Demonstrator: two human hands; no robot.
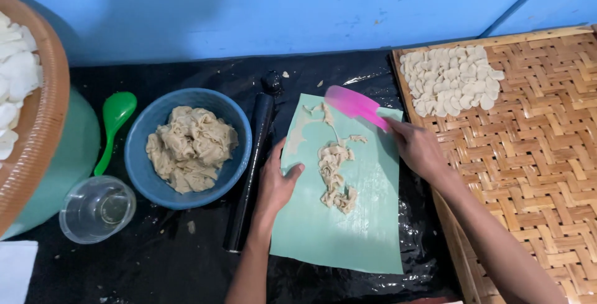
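Scraper above dough scraps, green mat pinned from the left.

Right hand (418, 148) grips a pink scraper (356, 105) at the mat's far edge; the strip of dough scraps (336, 176) runs lengthwise down the green mat (360, 229), toward the person and just left of that hand. Left hand (278, 182) lies flat, fingers spread, on the mat's left edge beside the black rolling pin (252, 173). Right hand is nearer the scraps' far end.

bright, even light | soft shadow on blue wall (155, 5) | sharp
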